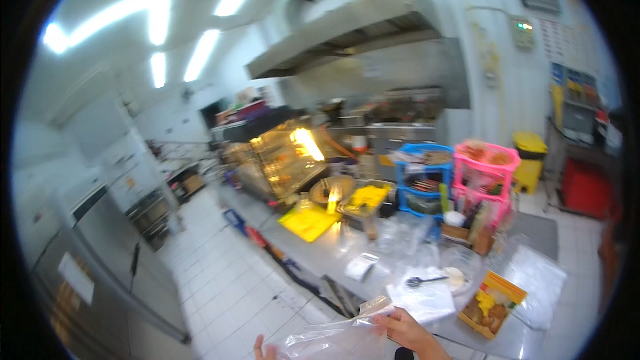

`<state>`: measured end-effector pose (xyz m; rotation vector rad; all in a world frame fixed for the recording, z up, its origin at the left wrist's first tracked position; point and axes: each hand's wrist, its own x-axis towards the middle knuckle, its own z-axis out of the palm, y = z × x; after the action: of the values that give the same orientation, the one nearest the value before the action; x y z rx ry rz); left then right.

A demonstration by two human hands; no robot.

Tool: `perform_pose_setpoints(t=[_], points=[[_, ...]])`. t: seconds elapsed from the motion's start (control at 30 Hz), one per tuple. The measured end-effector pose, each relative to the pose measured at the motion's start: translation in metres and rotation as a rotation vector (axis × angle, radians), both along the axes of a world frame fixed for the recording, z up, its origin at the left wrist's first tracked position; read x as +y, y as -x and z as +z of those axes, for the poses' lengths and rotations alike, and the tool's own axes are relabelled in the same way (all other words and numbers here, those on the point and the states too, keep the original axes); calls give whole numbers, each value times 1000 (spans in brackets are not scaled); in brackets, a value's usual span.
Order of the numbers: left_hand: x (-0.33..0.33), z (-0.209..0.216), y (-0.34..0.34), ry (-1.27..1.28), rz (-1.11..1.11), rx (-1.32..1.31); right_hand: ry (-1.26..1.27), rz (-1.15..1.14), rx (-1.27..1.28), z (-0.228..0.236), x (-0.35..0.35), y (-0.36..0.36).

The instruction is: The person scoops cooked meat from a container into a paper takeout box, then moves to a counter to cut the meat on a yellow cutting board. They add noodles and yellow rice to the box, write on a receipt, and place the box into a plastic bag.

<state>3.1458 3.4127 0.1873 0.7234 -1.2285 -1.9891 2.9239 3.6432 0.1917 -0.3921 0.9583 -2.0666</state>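
Low in the head view, a clear plastic bag (333, 338) stretches between my two hands. My right hand (405, 331) is closed on its upper right end, thumb and fingers pinching the film. At the bottom edge, my left hand (264, 349) is at the bag's left end, with one finger raised; most of this hand is cut off by the frame. To the right on the metal table, an open food box (493, 305) holds yellow pieces and browned food. A black spoon (425, 281) lies on white sheets (421, 303) beside a clear round container (460, 270).
Blue (425, 190) and pink tiered racks (487, 160) stand on the table's far side. A yellow board (309, 221) and a tray of yellow food (365, 198) lie before a lit display warmer (285, 163). Clear plastic sheets (535, 280) cover the right end.
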Motion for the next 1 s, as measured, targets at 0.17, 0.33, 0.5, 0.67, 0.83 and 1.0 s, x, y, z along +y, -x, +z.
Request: perform_pose_setpoints(t=[0.17, 0.33, 0.5, 0.67, 0.83, 1.0], points=[[52, 69, 70, 102, -565, 103, -273, -351, 339, 42, 127, 21], [153, 120, 200, 819, -844, 114, -703, -1039, 679, 104, 278, 34], [298, 143, 383, 1247, -842, 318, -885, -1259, 837, 159, 439, 90], [450, 126, 502, 975, -767, 573, -682, -1644, 776, 157, 536, 157], [478, 85, 522, 1096, -673, 805, -660, -1723, 897, 89, 576, 112], [449, -9, 516, 1220, -1070, 688, -992, -1523, 431, -48, 552, 54]])
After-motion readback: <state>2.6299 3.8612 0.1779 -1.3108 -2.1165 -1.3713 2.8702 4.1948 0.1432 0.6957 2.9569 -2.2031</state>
